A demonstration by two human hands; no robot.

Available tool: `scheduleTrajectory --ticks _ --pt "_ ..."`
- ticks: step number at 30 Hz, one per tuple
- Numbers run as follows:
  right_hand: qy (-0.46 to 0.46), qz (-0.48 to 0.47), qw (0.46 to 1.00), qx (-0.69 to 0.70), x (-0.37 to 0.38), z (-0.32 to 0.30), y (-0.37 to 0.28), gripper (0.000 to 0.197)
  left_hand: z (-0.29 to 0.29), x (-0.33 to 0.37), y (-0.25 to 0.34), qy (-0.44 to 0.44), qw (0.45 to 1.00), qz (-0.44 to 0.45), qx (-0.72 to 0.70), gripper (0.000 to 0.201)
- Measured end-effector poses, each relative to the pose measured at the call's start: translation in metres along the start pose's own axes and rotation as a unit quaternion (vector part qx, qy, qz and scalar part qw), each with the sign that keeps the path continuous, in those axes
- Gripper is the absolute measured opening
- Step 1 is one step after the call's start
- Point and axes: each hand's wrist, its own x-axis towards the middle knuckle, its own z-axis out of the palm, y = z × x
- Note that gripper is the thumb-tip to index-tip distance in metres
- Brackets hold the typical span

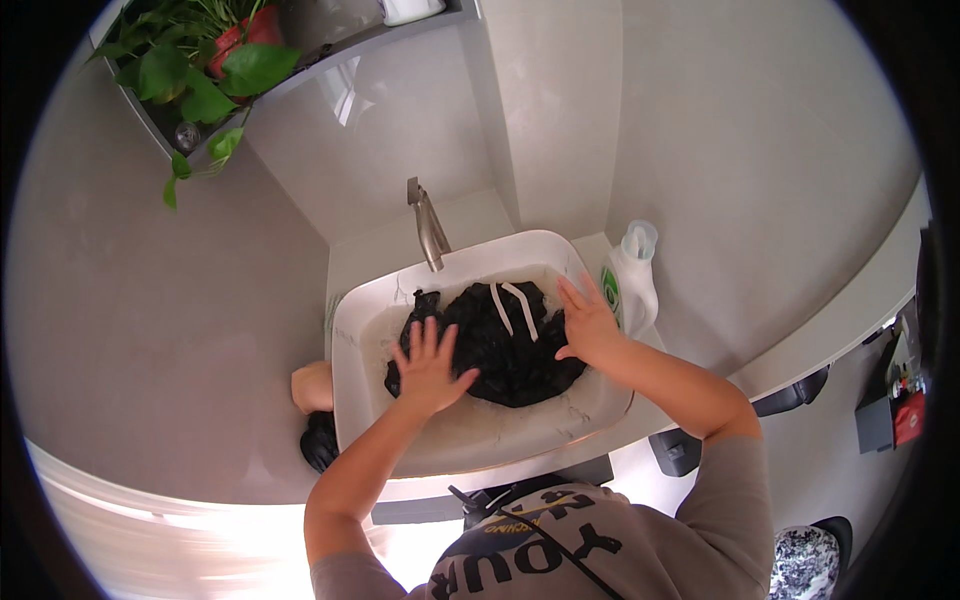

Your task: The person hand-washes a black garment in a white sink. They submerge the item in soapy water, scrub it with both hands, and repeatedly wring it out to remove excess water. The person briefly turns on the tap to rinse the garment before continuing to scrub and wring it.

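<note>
A wet black garment (495, 350) with two pale stripes or cords lies bunched up in the white basin (540, 247), in cloudy water. Over the garment's left part I see my left hand (428, 372), its fingers spread and pointing away from me. My right hand (592, 322) is at the garment's right edge, near the basin's right wall, fingers stretched out with the thumb apart. Neither hand grips anything. Whether the palms touch the cloth or hover just above it I cannot tell.
A metal faucet (430, 225) rises behind the basin. To its right stands a white detergent bottle (633, 275) with a clear cap. Left of the basin are a beige item (312, 387) and a black bundle (320, 440). A potted plant (245, 45) sits on the shelf above.
</note>
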Motion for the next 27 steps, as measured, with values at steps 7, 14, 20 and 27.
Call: scheduleTrajectory --ticks 7,14,20,27 --pt "-0.102 -0.081 0.992 -0.001 -0.012 0.016 -0.035 0.068 0.048 0.02 0.069 -0.031 0.986 0.166 -0.003 0.1" --pt "-0.164 -0.062 0.984 -0.023 -0.008 0.015 -0.044 0.065 0.075 0.034 0.054 -0.165 0.973 0.16 -0.007 0.112" --pt "-0.132 -0.037 0.99 -0.016 -0.001 0.022 -0.048 0.071 0.062 0.034 0.055 -0.171 0.973 0.153 -0.032 0.112" --pt "0.155 0.043 0.978 0.134 0.042 -0.081 0.009 0.075 -0.011 0.024 0.021 -0.023 0.973 0.136 -0.185 0.049"
